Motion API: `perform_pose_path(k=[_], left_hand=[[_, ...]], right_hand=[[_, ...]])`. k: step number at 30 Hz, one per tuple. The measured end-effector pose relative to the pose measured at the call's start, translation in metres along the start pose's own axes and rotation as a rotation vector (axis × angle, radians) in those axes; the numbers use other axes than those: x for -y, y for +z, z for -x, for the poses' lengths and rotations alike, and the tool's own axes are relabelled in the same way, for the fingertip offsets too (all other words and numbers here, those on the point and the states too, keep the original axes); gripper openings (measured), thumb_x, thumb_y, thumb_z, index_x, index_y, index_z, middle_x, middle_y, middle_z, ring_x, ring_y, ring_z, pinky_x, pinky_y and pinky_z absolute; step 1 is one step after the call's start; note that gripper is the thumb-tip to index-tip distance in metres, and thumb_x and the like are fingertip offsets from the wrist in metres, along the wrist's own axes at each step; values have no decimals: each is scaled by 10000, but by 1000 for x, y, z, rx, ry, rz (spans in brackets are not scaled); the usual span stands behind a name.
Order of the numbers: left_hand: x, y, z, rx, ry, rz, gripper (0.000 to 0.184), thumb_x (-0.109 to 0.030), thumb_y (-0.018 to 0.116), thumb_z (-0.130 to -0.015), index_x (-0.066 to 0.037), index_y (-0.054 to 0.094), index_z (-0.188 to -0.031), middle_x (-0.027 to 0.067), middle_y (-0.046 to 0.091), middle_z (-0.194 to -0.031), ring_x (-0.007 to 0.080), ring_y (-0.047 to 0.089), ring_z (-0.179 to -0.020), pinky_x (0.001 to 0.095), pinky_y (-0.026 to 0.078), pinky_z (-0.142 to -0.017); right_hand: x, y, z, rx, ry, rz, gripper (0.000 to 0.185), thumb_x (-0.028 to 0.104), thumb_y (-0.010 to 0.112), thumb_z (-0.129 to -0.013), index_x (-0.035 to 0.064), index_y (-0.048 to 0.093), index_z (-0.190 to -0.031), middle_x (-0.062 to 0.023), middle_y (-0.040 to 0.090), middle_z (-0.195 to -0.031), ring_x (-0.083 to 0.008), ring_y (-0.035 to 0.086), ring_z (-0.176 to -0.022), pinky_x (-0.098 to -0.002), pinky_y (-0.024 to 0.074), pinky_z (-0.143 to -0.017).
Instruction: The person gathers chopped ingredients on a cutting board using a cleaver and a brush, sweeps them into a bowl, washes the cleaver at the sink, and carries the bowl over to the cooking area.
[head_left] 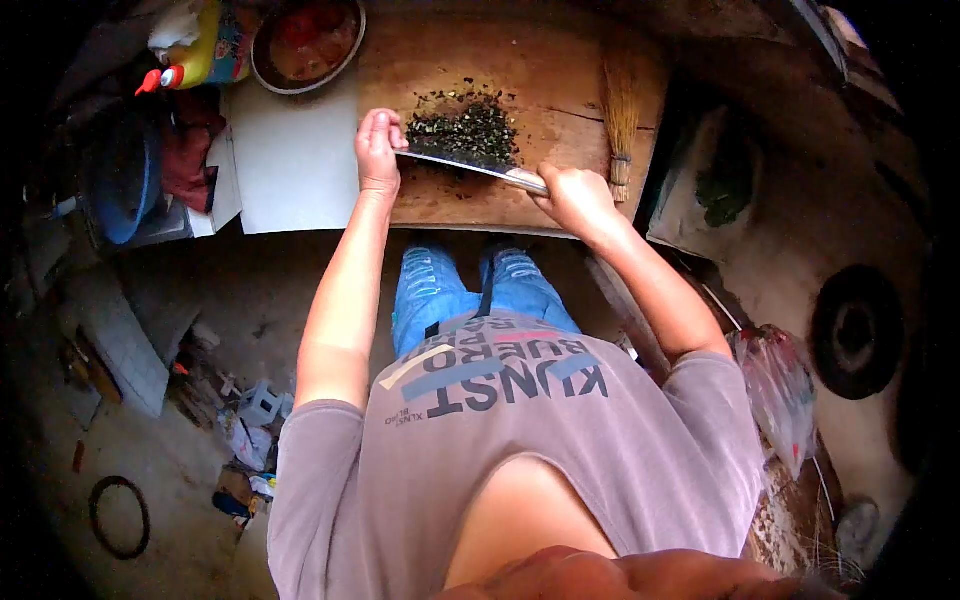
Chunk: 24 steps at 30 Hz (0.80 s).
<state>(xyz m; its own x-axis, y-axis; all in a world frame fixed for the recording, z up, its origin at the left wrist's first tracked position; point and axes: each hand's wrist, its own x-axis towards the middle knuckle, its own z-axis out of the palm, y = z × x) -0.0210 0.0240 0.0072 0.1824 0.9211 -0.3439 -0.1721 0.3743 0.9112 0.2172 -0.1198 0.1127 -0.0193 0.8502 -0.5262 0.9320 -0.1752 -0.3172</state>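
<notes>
A long knife (455, 162) lies slantwise across the front of a pile of chopped dark green leaves (470, 130) on a wooden board (570, 75). My right hand (578, 203) is closed around its handle. At the blade's far end, my left hand (379, 152) has its fingers curled in at the tip; exactly how they grip it is partly hidden. Small green bits are scattered on the board around the pile, behind the blade.
A straw brush (620, 130) lies at the board's right edge. Left of the board are a white panel (290, 160), a metal bowl (262, 62) with reddish contents, a yellow bottle (227, 45) and a blue basin (150, 190). A plastic bag (780, 390) sits on the right.
</notes>
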Motion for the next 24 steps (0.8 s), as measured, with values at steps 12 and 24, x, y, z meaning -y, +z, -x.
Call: perform_pose_path(k=[12, 24], left_hand=[[-26, -4, -2, 120, -11, -105, 235, -220, 490, -957, -41, 591, -841, -29, 444, -608, 55, 402, -539, 217, 381, -517], [-6, -8, -2, 21, -53, 4, 245, -245, 461, -969, -72, 552, -821, -34, 420, -616, 59, 386, -544, 223, 382, -524]], right_hand=[[22, 16, 32, -82, -38, -138, 273, 252, 644, -768, 32, 530, -883, -198, 636, -733, -371, 635, -681, -475, 514, -604], [-3, 19, 6, -71, -73, -36, 297, 270, 700, -729, 77, 553, -900, -144, 643, -701, -333, 646, -672, -451, 519, -611]])
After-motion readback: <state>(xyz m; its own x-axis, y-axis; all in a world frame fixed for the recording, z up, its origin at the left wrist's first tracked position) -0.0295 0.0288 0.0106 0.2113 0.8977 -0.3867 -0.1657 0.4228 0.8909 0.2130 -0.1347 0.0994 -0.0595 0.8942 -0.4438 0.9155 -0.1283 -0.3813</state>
